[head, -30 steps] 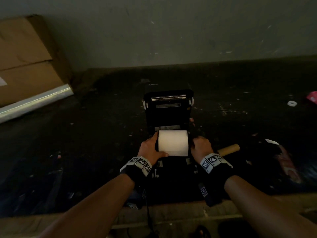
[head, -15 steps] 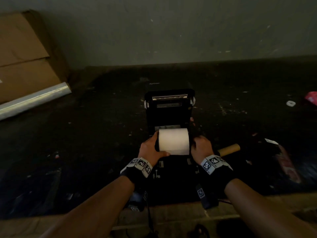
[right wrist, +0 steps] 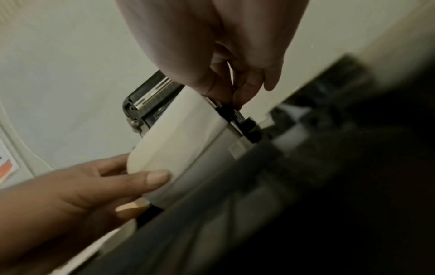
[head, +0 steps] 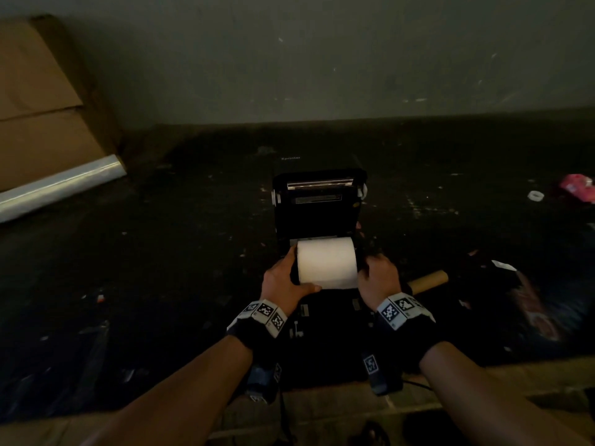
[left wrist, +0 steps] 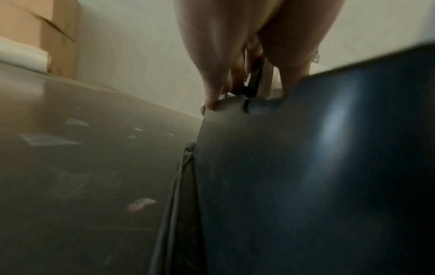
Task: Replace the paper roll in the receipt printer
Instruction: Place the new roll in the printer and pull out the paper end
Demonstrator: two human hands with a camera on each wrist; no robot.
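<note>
The black receipt printer (head: 318, 204) stands mid-table with its lid tipped up and back. A white paper roll (head: 326, 262) lies crosswise over the open bay. My left hand (head: 283, 281) grips the roll's left end, with the thumb (right wrist: 155, 176) laid across its front. My right hand (head: 378, 278) is at the roll's right end. In the right wrist view its fingertips (right wrist: 235, 96) pinch a small black part there, beside the paper roll (right wrist: 179, 141). The left wrist view shows only my left hand (left wrist: 223, 55) above the printer's dark side (left wrist: 306, 167).
A brown cardboard tube (head: 429, 281) lies just right of my right hand. A cardboard box (head: 42, 107) and a roll of clear film (head: 61, 185) sit at the far left. A pink object (head: 578, 186) and a small white ring (head: 535, 196) lie far right. Scraps litter the dark table.
Both hands stay at the ends of the roll over the printer's bay. The roll has barely shifted.
</note>
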